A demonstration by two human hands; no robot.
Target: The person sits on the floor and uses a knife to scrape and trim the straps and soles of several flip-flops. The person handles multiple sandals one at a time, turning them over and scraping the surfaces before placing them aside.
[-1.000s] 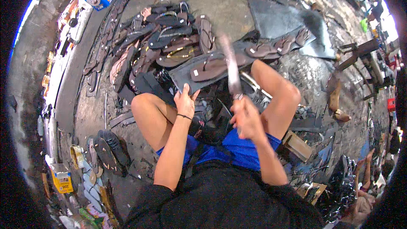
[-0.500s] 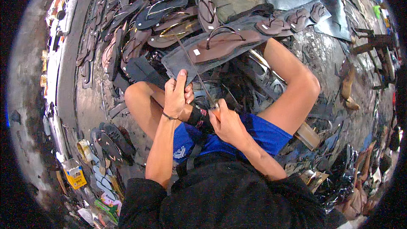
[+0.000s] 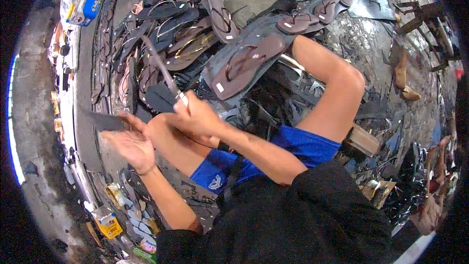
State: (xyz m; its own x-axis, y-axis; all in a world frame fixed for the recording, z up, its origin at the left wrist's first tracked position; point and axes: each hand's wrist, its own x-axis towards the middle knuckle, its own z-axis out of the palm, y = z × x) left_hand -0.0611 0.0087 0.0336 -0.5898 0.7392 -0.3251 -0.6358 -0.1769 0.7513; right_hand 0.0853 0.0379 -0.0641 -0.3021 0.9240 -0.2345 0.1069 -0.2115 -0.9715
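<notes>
My right hand is closed around the handle of a long, thin-bladed knife, its blade pointing up and left over the sandal pile. Off to the left, my left hand is open, palm up and fingers apart. Just beyond its fingers is a blurred dark flat offcut; whether they still touch I cannot tell. A brown thong sandal lies on a dark rubber sheet in front of my knees. Farther along the sheet rest more sandals, smaller toward the far end.
A heap of dark sandals covers the floor ahead to the left. Black scraps lie between my legs. A small dark wooden stool stands at far right, near wooden foot-shaped forms. Yellow and blue boxes line the left.
My left hand has let go of the rubber sheet, swung left and opened beside a dark offcut. My right hand has moved left and up with the knife. The view has shifted slightly.
</notes>
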